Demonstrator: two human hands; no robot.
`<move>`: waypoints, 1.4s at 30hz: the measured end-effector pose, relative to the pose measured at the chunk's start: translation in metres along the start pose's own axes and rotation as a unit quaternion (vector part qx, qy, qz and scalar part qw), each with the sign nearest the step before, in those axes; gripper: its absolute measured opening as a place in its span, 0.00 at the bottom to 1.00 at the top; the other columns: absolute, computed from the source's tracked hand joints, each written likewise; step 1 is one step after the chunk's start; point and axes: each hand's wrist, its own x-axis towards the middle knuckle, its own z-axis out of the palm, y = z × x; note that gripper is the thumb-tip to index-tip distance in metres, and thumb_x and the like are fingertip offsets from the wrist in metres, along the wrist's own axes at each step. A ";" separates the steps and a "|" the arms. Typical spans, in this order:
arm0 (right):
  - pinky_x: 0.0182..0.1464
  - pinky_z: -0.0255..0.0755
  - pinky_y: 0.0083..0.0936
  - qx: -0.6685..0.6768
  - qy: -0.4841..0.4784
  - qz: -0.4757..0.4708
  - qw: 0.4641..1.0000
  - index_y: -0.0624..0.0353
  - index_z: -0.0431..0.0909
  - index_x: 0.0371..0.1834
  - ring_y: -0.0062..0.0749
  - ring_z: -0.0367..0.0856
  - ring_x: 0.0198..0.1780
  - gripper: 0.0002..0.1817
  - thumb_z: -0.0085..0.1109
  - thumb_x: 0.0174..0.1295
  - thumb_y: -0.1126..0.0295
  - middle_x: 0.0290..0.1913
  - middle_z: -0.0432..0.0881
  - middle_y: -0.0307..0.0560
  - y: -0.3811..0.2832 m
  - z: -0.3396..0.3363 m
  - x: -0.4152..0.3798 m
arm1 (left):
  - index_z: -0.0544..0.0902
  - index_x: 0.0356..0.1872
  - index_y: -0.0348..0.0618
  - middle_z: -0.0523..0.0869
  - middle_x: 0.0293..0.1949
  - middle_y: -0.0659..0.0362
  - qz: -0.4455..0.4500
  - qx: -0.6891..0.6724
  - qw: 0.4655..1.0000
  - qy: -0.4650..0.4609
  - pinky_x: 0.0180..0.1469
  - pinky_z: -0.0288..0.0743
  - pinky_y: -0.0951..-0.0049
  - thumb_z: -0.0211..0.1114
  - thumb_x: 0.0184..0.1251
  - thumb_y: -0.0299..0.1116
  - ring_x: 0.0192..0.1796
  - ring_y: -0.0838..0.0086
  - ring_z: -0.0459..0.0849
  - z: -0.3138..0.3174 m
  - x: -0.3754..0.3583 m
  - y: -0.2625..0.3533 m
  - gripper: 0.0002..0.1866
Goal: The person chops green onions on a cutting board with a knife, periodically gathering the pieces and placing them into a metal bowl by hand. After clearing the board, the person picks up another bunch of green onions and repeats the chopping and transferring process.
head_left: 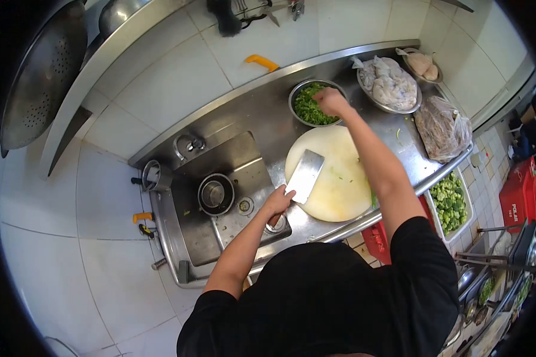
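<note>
My left hand (277,202) is wrapped around the handle of a cleaver (307,177). Its broad blade lies flat over the left part of a round cutting board (339,196), which carries a few green scraps. Beyond the board, my right hand (332,102) reaches over the right side of a metal bowl (291,102) of chopped greens (307,108). The fingers of that hand are curled together at the greens, and what they hold, if anything, is hidden. A green stalk (373,199) rests at the board's right edge.
To the left is a steel sink (205,247) with a nested pot (215,194) inside. A bowl of bagged food (393,86), a smaller bowl (423,65) and a plastic bag (442,128) stand at right. Below the counter edge sits a bin of cut green vegetables (448,205).
</note>
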 end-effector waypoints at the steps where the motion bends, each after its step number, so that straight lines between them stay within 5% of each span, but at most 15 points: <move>1: 0.58 0.77 0.38 -0.013 -0.024 0.006 1.000 0.47 0.87 0.54 0.51 0.84 0.53 0.25 0.53 0.52 0.75 0.52 0.85 0.60 0.004 -0.004 0.003 | 0.72 0.52 0.34 0.78 0.21 0.58 -0.009 0.001 1.000 -0.002 0.16 0.69 0.69 0.60 0.75 0.43 0.15 0.73 0.75 0.000 0.003 -0.004 0.21; 4: 0.56 0.77 0.37 0.049 0.010 0.019 0.999 0.54 0.86 0.53 0.54 0.84 0.51 0.20 0.54 0.58 0.69 0.50 0.85 0.60 0.023 -0.033 -0.020 | 0.73 0.55 0.33 0.79 0.21 0.56 0.045 0.100 0.993 0.047 0.17 0.69 0.68 0.60 0.74 0.43 0.15 0.72 0.75 0.001 0.008 -0.018 0.22; 5: 0.59 0.75 0.38 0.065 0.001 0.045 0.997 0.57 0.85 0.55 0.54 0.83 0.54 0.21 0.57 0.60 0.63 0.52 0.85 0.61 0.033 -0.041 -0.034 | 0.78 0.49 0.34 0.87 0.35 0.40 0.065 0.152 0.983 0.086 0.42 0.79 0.55 0.59 0.71 0.45 0.36 0.50 0.88 0.003 0.000 -0.016 0.21; 6: 0.61 0.74 0.38 0.079 -0.008 0.075 0.994 0.60 0.83 0.57 0.54 0.82 0.57 0.25 0.59 0.61 0.56 0.54 0.84 0.61 0.047 -0.045 -0.050 | 0.79 0.51 0.39 0.86 0.38 0.37 -0.024 0.088 0.995 0.034 0.49 0.77 0.53 0.58 0.71 0.44 0.44 0.47 0.87 -0.003 -0.036 0.036 0.19; 9: 0.65 0.71 0.40 -0.028 -0.192 0.224 0.955 0.72 0.80 0.55 0.57 0.79 0.61 0.54 0.63 0.46 0.25 0.56 0.81 0.72 0.068 -0.044 -0.127 | 0.79 0.57 0.43 0.85 0.41 0.37 0.112 0.179 0.972 0.105 0.50 0.77 0.52 0.56 0.69 0.37 0.46 0.50 0.86 0.008 -0.041 0.044 0.18; 11: 0.68 0.67 0.45 -0.098 -0.192 0.310 0.926 0.71 0.71 0.66 0.58 0.71 0.70 0.61 0.65 0.43 0.24 0.67 0.72 0.71 0.051 -0.012 -0.197 | 0.78 0.64 0.49 0.83 0.46 0.41 0.133 0.233 0.952 0.144 0.55 0.75 0.57 0.57 0.67 0.32 0.50 0.49 0.82 0.016 -0.053 0.074 0.23; 13: 0.66 0.66 0.55 -0.088 -0.102 0.348 0.928 0.66 0.68 0.64 0.56 0.67 0.70 0.52 0.76 0.45 0.39 0.67 0.69 0.64 0.031 0.014 -0.248 | 0.78 0.66 0.50 0.81 0.49 0.43 0.155 0.296 0.930 0.154 0.57 0.74 0.58 0.58 0.66 0.33 0.52 0.50 0.81 0.028 -0.030 0.072 0.25; 18: 0.61 0.70 0.47 -0.006 0.079 0.305 0.949 0.63 0.71 0.58 0.52 0.76 0.61 0.38 0.74 0.52 0.48 0.53 0.78 0.61 0.046 0.033 -0.282 | 0.79 0.64 0.48 0.78 0.53 0.46 0.195 0.452 0.852 0.180 0.62 0.71 0.57 0.61 0.67 0.36 0.56 0.52 0.77 0.043 -0.017 0.077 0.24; 21: 0.50 0.76 0.27 0.453 0.158 0.240 0.844 0.63 0.75 0.54 0.32 0.83 0.45 0.24 0.70 0.60 0.62 0.45 0.85 0.46 0.021 0.016 -0.287 | 0.78 0.62 0.43 0.78 0.56 0.45 0.388 0.197 0.893 0.115 0.61 0.72 0.58 0.71 0.63 0.44 0.57 0.50 0.78 0.057 -0.010 0.087 0.28; 26: 0.52 0.76 0.25 0.710 0.086 0.155 0.682 0.63 0.76 0.57 0.25 0.81 0.46 0.19 0.64 0.63 0.71 0.46 0.83 0.42 -0.055 -0.015 -0.279 | 0.68 0.68 0.40 0.79 0.59 0.44 0.361 -0.111 0.923 -0.074 0.60 0.74 0.61 0.70 0.66 0.42 0.61 0.55 0.79 0.087 -0.069 0.159 0.33; 32: 0.60 0.77 0.36 0.723 0.085 0.080 0.681 0.63 0.74 0.54 0.40 0.82 0.54 0.18 0.64 0.63 0.73 0.60 0.79 0.56 -0.099 -0.009 -0.261 | 0.68 0.67 0.39 0.81 0.54 0.40 0.418 0.120 0.895 0.100 0.57 0.76 0.54 0.68 0.65 0.40 0.54 0.48 0.83 0.080 -0.077 0.141 0.32; 34: 0.61 0.77 0.37 0.748 0.049 0.160 0.643 0.61 0.74 0.47 0.41 0.81 0.56 0.13 0.65 0.63 0.72 0.61 0.80 0.59 -0.107 -0.005 -0.256 | 0.70 0.67 0.43 0.84 0.51 0.43 0.405 0.123 0.898 0.116 0.55 0.77 0.53 0.68 0.64 0.40 0.53 0.48 0.83 0.061 -0.103 0.152 0.31; 36: 0.53 0.80 0.34 0.751 0.054 0.175 0.634 0.59 0.73 0.39 0.39 0.84 0.52 0.08 0.63 0.64 0.72 0.48 0.85 0.53 -0.110 -0.003 -0.253 | 0.80 0.58 0.45 0.87 0.46 0.48 0.333 0.269 0.902 0.053 0.52 0.78 0.57 0.69 0.63 0.40 0.49 0.52 0.85 0.028 -0.123 0.162 0.23; 39: 0.28 0.79 0.31 0.748 0.030 0.215 0.627 0.60 0.74 0.30 0.35 0.83 0.25 0.05 0.58 0.64 0.74 0.23 0.75 0.42 -0.117 -0.002 -0.243 | 0.89 0.43 0.45 0.87 0.40 0.52 0.416 0.143 0.879 0.186 0.46 0.80 0.62 0.68 0.63 0.37 0.43 0.57 0.87 0.007 -0.117 0.166 0.11; 42: 0.24 0.75 0.29 0.715 -0.014 0.179 0.676 0.60 0.74 0.29 0.31 0.79 0.22 0.05 0.56 0.63 0.74 0.22 0.74 0.41 -0.125 0.006 -0.225 | 0.90 0.40 0.44 0.87 0.36 0.54 0.486 0.129 0.819 0.276 0.41 0.80 0.64 0.69 0.62 0.33 0.39 0.59 0.86 -0.003 -0.108 0.177 0.08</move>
